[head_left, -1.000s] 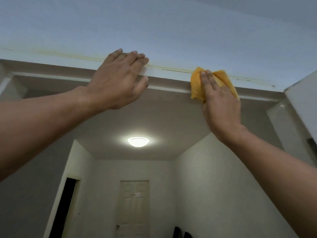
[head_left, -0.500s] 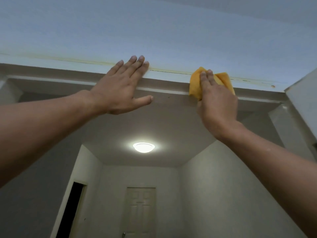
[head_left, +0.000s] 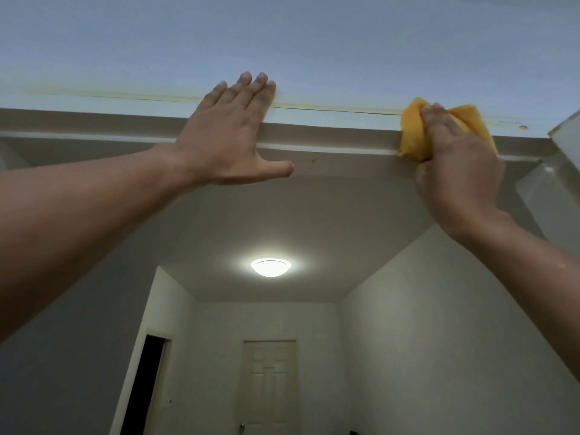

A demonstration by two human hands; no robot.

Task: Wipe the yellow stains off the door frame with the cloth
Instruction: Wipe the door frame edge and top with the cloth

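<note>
The white top bar of the door frame (head_left: 332, 122) runs across the view above me. A thin yellow stain line (head_left: 131, 96) follows its upper edge, with more yellow marks (head_left: 339, 108) between my hands. With flat fingers, my right hand (head_left: 455, 164) presses an orange-yellow cloth (head_left: 411, 130) against the frame near its right end. The cloth wraps over the frame's lower edge. My left hand (head_left: 226, 142) rests flat on the frame further left, fingers straight and thumb spread out, holding nothing.
The edge of a white door (head_left: 568, 139) juts in at the upper right corner. A lit ceiling lamp (head_left: 270, 267) glows in the hallway beyond. A closed panel door (head_left: 270, 387) and a dark doorway (head_left: 152, 384) lie at the far end.
My right hand has slid the cloth to the right along the frame. My left hand's fingers went from curled over the edge to flat, thumb spread.
</note>
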